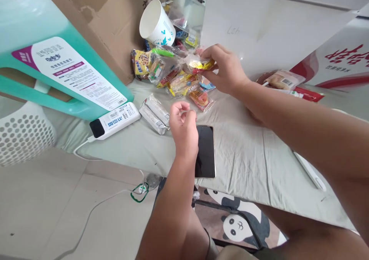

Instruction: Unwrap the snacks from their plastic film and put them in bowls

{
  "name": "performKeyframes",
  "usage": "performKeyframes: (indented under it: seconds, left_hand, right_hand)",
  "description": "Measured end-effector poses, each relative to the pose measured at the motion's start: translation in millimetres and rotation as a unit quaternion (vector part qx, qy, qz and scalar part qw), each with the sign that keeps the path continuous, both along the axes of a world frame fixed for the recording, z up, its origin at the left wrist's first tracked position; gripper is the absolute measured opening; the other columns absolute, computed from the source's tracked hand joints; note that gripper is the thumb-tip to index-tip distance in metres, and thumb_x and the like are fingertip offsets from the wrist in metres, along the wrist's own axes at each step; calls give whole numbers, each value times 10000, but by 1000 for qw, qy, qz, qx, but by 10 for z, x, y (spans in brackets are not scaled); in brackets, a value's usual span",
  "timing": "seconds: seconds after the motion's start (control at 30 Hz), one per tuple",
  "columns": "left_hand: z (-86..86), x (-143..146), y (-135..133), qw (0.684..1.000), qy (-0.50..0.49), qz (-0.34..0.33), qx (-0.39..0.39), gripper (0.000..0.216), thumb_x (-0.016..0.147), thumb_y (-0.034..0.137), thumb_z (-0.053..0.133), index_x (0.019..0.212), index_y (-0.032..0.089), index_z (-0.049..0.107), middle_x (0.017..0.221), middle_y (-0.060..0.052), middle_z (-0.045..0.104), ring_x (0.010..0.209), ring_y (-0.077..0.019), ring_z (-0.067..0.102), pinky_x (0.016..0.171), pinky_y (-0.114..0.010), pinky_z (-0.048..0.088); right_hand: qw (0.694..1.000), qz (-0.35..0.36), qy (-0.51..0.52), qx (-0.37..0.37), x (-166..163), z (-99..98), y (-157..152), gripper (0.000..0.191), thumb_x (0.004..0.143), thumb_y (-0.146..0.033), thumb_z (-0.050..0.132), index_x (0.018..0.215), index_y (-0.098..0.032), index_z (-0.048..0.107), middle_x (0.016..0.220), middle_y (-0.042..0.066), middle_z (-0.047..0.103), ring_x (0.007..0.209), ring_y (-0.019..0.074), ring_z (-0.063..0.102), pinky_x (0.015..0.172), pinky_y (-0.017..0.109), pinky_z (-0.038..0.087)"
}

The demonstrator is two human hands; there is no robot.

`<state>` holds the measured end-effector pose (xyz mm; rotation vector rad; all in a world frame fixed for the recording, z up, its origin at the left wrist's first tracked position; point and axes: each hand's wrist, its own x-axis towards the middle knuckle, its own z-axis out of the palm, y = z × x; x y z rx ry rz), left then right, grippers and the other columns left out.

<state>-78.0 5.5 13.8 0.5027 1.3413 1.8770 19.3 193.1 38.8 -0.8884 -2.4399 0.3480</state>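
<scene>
My right hand reaches over a heap of wrapped snacks and pinches a small yellow and red snack packet at the heap's right side. My left hand hovers above a black phone lying flat on the grey cloth; its fingers are curled loosely inward and nothing shows in them. Two silver wrapped bars lie just left of my left hand.
A big green detergent jug leans at the left, with a white power bank and its cable beside it. A tipped paper cup, cardboard boxes, a white board, a white perforated basket and a white pen surround the cloth.
</scene>
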Motion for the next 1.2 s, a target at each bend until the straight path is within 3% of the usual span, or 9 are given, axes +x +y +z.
performKeyframes:
  seconds: [0.2,0.33,0.53,0.63,0.73,0.83,0.93,1.07,1.2]
  left_hand:
    - [-9,66,50,991,-85,-89,-53,133,777,238,663,840,212,548,842,21,572,677,-88,595,695,-240,488]
    - [-2,79,58,973,-166,-156,-45,272,804,414,726,928,192,630,986,-30,648,773,-127,692,729,-271,554]
    - [52,190,4,927,-189,-324,11,525,774,668,758,1052,233,664,1052,-84,731,988,-298,751,735,-388,605]
    - [49,364,-22,897,-163,-411,0,510,728,610,827,1030,226,681,924,-72,742,965,-312,758,728,-395,599]
    - [-14,619,-49,882,-141,-449,-26,462,696,441,899,1041,222,684,950,-41,754,908,-242,751,746,-340,587]
    - [-140,901,-108,883,-95,-454,-67,445,703,384,921,1034,219,672,960,-22,751,871,-190,731,747,-290,576]
    - [-275,1147,-192,874,-48,-473,-100,590,725,400,923,1210,264,614,937,-4,737,858,-190,728,751,-293,590]
    - [-385,1395,-268,872,-27,-479,-100,801,734,411,919,1389,365,460,1007,14,722,828,-171,724,700,-273,591]
    - [-460,1569,-262,863,22,-501,-56,562,805,478,854,1272,334,576,1147,-27,720,813,-145,692,692,-258,581]
  right_hand:
    - [996,-31,79,8,278,54,-412,305,1006,-482,558,1226,-273,587,1270,103,652,1101,229,617,901,410,564]
    - [983,-83,151,60,499,77,-793,338,1058,-489,444,1281,-268,570,1259,113,640,1147,278,641,918,486,584]
    - [976,-34,161,145,1098,-122,-1537,162,966,-320,633,1095,-383,708,1203,75,664,1260,349,649,1050,628,550]
    - [979,8,145,140,1389,-336,-1908,319,888,-164,694,1061,-429,728,1216,46,664,1279,334,653,1016,592,596]
    - [982,-19,140,126,1677,-532,-2210,428,842,-63,623,1105,-388,712,1246,69,637,1277,318,653,973,563,627]
    - [981,-96,147,78,2015,-661,-2418,427,822,-89,578,1151,-345,673,1269,90,634,1223,325,676,953,575,622]
    - [966,-186,178,-24,2320,-751,-2544,321,898,-212,599,1208,-295,609,1173,105,674,1069,298,717,890,525,634]
    - [931,-161,230,-234,2455,-840,-2636,597,904,-468,705,1394,-244,448,1325,157,626,995,253,727,833,443,655]
    - [888,-186,251,-338,2424,-861,-2653,666,885,-466,739,1423,-240,417,1359,168,583,838,193,706,739,402,644]
